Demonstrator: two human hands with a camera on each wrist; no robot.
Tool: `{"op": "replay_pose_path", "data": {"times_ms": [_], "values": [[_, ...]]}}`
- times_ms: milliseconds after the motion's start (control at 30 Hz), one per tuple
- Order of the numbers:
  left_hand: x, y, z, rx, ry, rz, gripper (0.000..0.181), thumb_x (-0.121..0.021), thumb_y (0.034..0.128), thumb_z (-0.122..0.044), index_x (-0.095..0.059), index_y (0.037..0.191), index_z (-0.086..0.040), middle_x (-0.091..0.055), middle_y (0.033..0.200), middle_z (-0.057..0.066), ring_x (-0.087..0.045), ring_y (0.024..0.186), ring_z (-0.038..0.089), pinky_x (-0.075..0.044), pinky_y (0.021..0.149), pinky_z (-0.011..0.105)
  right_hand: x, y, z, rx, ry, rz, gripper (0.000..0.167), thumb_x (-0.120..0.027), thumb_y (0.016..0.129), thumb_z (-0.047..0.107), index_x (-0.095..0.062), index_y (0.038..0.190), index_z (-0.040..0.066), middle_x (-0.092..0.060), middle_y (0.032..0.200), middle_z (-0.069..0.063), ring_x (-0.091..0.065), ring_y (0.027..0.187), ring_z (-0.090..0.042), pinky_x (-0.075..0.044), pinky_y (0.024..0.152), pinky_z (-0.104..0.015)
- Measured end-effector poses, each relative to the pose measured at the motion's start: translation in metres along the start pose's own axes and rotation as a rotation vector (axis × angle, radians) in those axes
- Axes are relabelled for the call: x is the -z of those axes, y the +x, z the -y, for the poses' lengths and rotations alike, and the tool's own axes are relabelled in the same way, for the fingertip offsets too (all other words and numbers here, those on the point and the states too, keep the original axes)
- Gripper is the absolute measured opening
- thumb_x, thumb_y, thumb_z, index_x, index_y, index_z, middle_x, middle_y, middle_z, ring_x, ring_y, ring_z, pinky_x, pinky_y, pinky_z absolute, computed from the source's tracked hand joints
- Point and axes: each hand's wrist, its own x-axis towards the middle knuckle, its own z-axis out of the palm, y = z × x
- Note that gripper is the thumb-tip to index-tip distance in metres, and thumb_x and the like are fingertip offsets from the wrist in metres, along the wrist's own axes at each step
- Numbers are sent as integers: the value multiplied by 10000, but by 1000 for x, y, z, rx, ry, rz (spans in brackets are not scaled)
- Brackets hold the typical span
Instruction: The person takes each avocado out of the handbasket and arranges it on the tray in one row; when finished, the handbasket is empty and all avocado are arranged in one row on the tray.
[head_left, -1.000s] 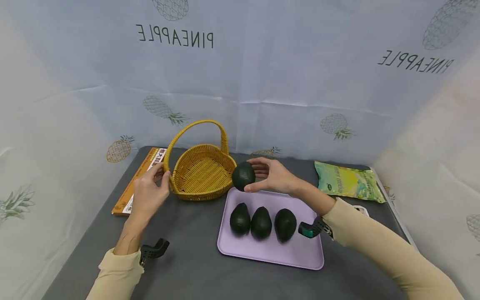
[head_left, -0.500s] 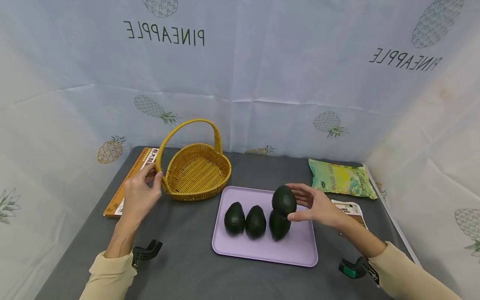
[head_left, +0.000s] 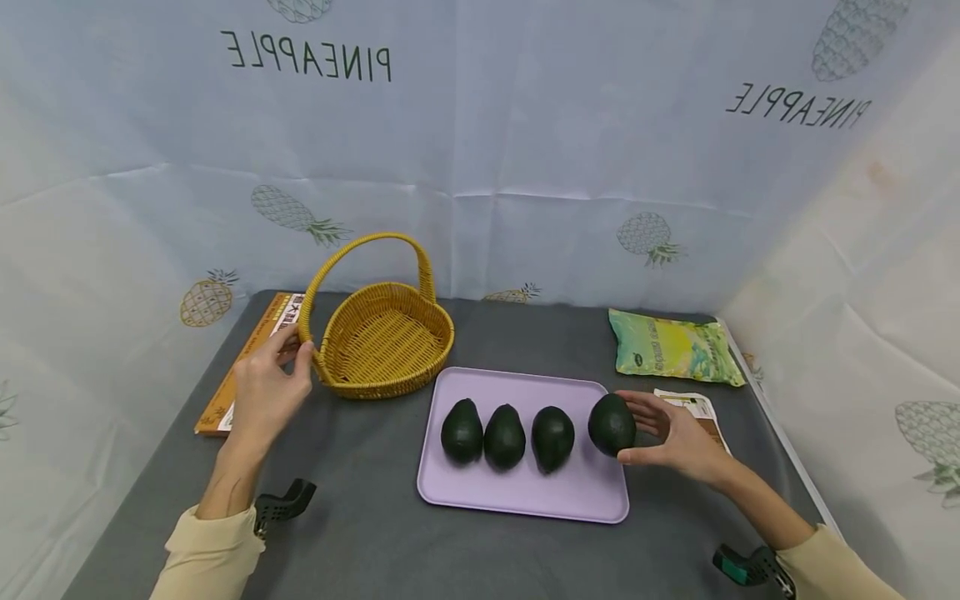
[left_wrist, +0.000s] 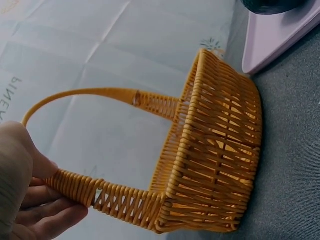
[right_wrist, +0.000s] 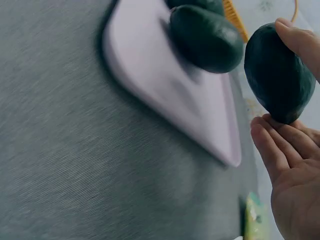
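Note:
My left hand pinches the handle of a yellow wicker basket at its left side; the left wrist view shows thumb and fingers around the handle. The basket holds nothing that I can see. Between thumb and fingers, my right hand holds a dark green avocado over the right end of the lilac tray. In the right wrist view this avocado is above the tray surface. Three more avocados lie in a row on the tray: a left one, a middle one and a right one.
A green and yellow packet lies at the back right of the grey table. Partly behind my right hand is a white and brown packet. An orange box lies left of the basket, and a pineapple-print cloth hangs behind.
My right hand has carried the avocado from beside the basket rightward and toward me, to the tray's right end. My left hand has kept its hold on the basket handle. The head view has shifted slightly.

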Motion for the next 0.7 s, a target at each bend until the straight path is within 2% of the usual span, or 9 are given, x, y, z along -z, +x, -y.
{"op": "replay_pose_path", "data": {"times_ms": [100,167,233,400,567,700], "values": [[0,0,1,2,-5,2,311,-677,979,2,-688,1275,97,-749,1036,284,-761,878,446,-632,758,198,-3,-4,-9,8,-11,6,827,-899,811,93,-494,1531,57,-583,1482,-206,-602,1241,69,-520,1035,-128],[-1,0,1,5,-8,4,307,-677,979,1,-690,1270,95,-750,1034,282,-762,875,442,-517,762,-8,-5,-6,-15,20,-25,14,828,-905,808,107,-496,1525,44,-592,1472,-202,-608,1244,52,-527,1042,-148],[-1,0,2,9,-4,8,302,-674,981,-4,-690,1264,99,-749,1034,279,-763,879,435,-364,777,-115,-7,-7,-19,24,-42,20,833,-915,802,130,-501,1521,55,-603,1464,-177,-614,1245,32,-538,1043,-169],[-1,0,2,14,14,18,311,-663,986,-11,-678,1267,121,-745,1051,285,-761,902,430,-440,803,-83,-9,-8,-26,25,-105,14,844,-930,792,185,-513,1522,106,-635,1439,-136,-641,1218,-20,-575,1013,-233],[-2,0,2,11,3,18,325,-657,983,4,-665,1280,136,-739,1053,305,-755,897,452,-378,807,-118,-11,-7,-31,38,-149,9,881,-946,771,221,-509,1529,114,-639,1432,-105,-654,1132,-47,-585,939,-260],[-2,0,2,4,-1,12,314,-661,978,9,-676,1267,129,-744,1030,298,-755,872,453,-325,794,-131,-13,-6,-34,59,-164,12,907,-957,758,239,-506,1535,118,-627,1445,-86,-634,1143,-35,-575,935,-246]]}}
